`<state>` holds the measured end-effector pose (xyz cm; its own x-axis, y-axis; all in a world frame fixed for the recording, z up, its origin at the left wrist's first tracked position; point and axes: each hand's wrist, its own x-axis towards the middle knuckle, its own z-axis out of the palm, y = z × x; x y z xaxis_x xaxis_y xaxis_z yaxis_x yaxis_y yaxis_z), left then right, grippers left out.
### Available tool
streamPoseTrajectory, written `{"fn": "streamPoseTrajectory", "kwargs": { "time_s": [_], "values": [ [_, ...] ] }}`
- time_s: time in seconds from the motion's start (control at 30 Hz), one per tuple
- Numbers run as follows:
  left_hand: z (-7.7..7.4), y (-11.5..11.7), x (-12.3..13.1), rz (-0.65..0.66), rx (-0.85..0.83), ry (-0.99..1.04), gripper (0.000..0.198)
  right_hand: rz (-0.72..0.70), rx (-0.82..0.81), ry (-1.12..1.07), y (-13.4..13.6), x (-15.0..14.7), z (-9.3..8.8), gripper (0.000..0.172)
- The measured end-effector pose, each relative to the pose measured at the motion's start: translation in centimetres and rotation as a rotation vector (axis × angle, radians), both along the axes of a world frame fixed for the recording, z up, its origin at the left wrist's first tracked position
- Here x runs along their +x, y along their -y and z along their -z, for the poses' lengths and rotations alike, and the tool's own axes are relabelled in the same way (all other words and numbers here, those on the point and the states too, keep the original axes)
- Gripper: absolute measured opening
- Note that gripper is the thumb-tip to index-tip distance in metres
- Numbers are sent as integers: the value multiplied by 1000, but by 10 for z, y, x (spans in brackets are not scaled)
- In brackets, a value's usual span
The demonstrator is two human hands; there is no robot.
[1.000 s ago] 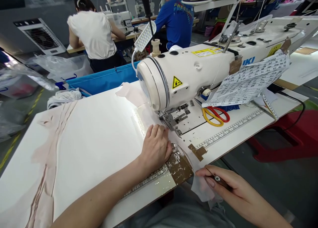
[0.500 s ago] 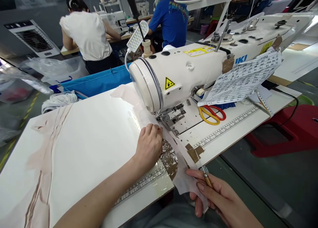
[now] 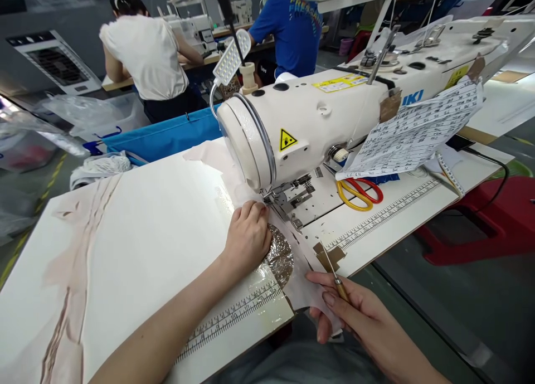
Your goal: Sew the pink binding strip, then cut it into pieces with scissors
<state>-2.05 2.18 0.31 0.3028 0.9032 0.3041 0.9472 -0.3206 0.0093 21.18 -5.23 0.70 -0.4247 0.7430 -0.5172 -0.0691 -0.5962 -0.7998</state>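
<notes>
Pink cloth (image 3: 301,291) may pucker if the right hand (image 3: 355,314), holding it and an awl (image 3: 341,288) at five o'clock, tugs; left hand (image 3: 248,234) hides its grip.

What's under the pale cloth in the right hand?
Shiny brown tape shows along the left edge of the cloth, and fingers of the right hand curl beneath its lower end. The rest underneath is covered, so I can't tell.

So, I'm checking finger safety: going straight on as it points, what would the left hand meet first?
Probably the metal stitching parts beneath the sewing machine head, just past the left hand; exact depth is unclear.
</notes>
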Motion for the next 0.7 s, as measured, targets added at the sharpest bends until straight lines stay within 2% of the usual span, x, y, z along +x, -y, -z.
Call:
{"fn": "streamPoseTrajectory", "kwargs": {
  "time_s": [0.3,0.53,0.7],
  "values": [
    [2,10,8,48,11,-10,38,1,75,95,-1,3,-10,64],
    [-2,17,15,82,-6,-25,37,-80,161,101,7,25,5,45],
    [0,18,16,86,-20,-18,38,-148,300,256,10,43,8,42]
  ]
}}
